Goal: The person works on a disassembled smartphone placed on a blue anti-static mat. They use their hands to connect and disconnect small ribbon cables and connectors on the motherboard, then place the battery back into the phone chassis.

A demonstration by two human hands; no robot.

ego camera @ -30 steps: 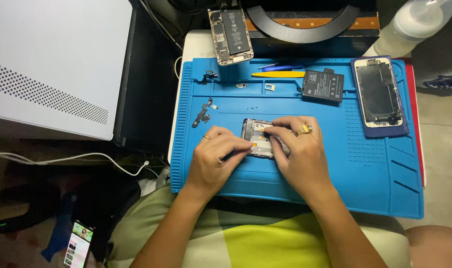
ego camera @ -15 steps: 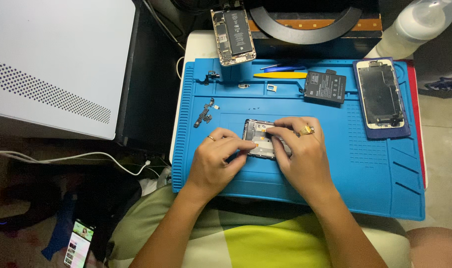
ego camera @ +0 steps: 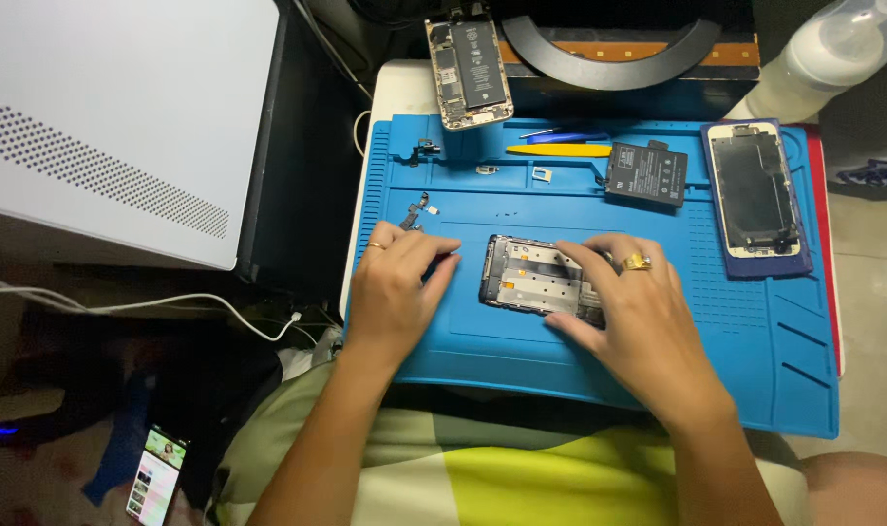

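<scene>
Phone frame (ego camera: pixel 539 278) lies flat mid blue repair mat (ego camera: pixel 755 351), long axis running left-right. Right hand (ego camera: pixel 638 321) rests on its right end, fingers spread, pressing down. Left hand (ego camera: pixel 395 287) just left, apart, fingers curled together; grip contents unclear.

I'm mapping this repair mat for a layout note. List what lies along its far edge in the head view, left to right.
Small loose part → opened phone with its battery showing, leaning over the mat's edge → yellow pry tool → loose black battery → phone screen panel near the right edge of the blue mat.
</scene>
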